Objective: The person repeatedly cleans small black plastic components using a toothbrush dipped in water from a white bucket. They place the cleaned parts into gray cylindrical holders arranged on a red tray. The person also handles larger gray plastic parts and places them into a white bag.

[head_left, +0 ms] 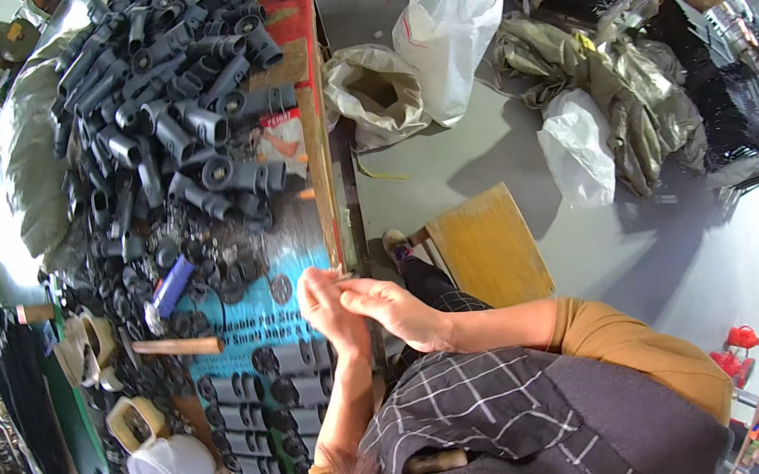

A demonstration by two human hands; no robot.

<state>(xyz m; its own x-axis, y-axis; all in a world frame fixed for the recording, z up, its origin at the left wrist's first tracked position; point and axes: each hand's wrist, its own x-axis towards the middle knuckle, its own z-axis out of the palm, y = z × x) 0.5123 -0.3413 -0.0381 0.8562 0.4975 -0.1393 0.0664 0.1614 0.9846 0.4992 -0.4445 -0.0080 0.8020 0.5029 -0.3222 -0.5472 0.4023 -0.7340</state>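
Note:
My left hand (328, 309) and my right hand (394, 309) meet at the table's right edge, fingers closed and touching. Something small and thin seems to show at the fingertips, too small to name. Just left of my left hand, a small dark round part (281, 289) lies on a blue printed sheet (253, 326). Nearer me, dark grey plastic fittings (303, 356) lie in neat rows. Beyond my hands rises a big loose heap of similar tubular grey fittings (176, 120), with small black caps (229, 276) at its near side.
A wooden stick (178, 348), a blue-violet tube-like object (172, 288) and a white bucket (173, 473) stand or lie to the left. On the floor are a wooden stool (491, 248), an open woven sack (363, 87) and white plastic bags (450, 32).

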